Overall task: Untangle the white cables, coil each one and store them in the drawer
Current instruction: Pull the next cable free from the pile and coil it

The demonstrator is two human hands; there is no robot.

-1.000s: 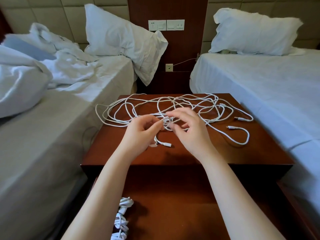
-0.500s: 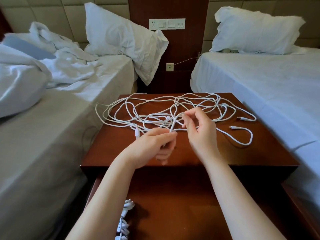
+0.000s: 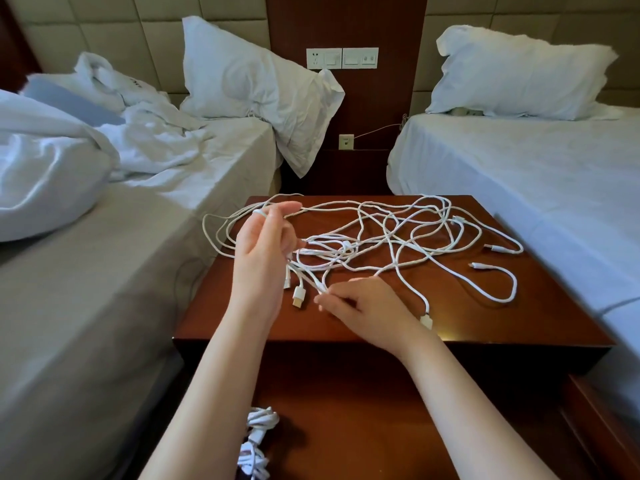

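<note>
Our nightstand [image 3: 485, 327] was covered by the white cables [image 3: 343, 244], tangle running long 9-to-3. Our left hand [image 3: 263, 258] gripped strands at its 9 o'clock edge, one looped over a finger. Our right hand [image 3: 367, 303], nearer at 6, pinched a single strand; the plug [image 3: 298, 296] beside it pointed toward 6.

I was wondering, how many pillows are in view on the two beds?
2. The left pillow leans at the head of the left bed; the right pillow lies at the head of the right bed. More could be hidden under the rumpled duvet.
</note>
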